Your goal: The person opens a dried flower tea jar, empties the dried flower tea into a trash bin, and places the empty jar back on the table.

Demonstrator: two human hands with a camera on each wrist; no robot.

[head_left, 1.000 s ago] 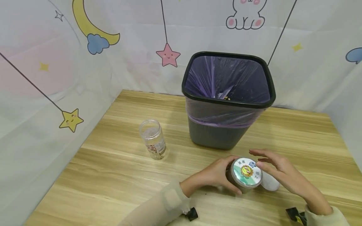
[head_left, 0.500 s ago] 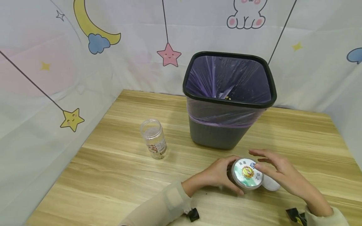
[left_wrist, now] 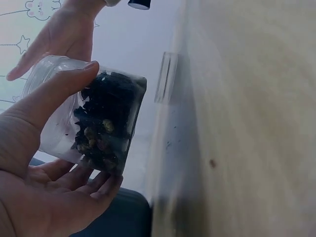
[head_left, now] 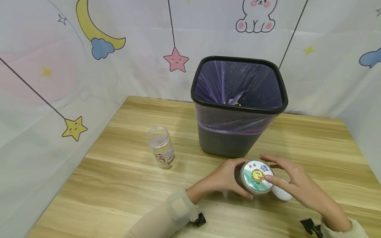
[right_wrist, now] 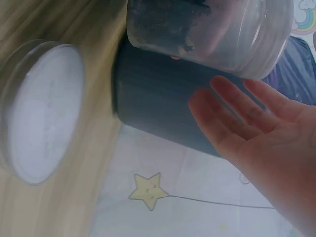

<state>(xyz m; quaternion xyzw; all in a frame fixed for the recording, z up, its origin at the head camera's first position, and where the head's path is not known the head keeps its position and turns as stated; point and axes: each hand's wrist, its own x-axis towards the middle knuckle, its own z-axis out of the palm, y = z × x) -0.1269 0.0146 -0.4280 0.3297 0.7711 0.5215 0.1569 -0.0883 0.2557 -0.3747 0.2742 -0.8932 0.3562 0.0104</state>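
Now that the clear jar [left_wrist: 106,118] has edged slightly toward the lined trash bin [head_left: 224,143], your left hand [head_left: 224,177] grips it on the bin's near side, right hand [head_left: 294,180] holds nothing, so the printed top [head_left: 256,185] looks within easy reach.

Wooden desk [head_left: 119,185] with a bin, a clear jar and a lid on it.
The desk top is pale wood with yellow-brown, streaky grain. Toward its far side stands a dark grey bin [head_left: 226,142] with a black rim and a purple liner. To the left, well apart from it, a clear jar [head_left: 165,155] stands upright, label low on its wall. A round white lid [head_left: 282,192] lies flat in front of the bin, toward the right; one dark speck [head_left: 216,204] sits nearer the front.
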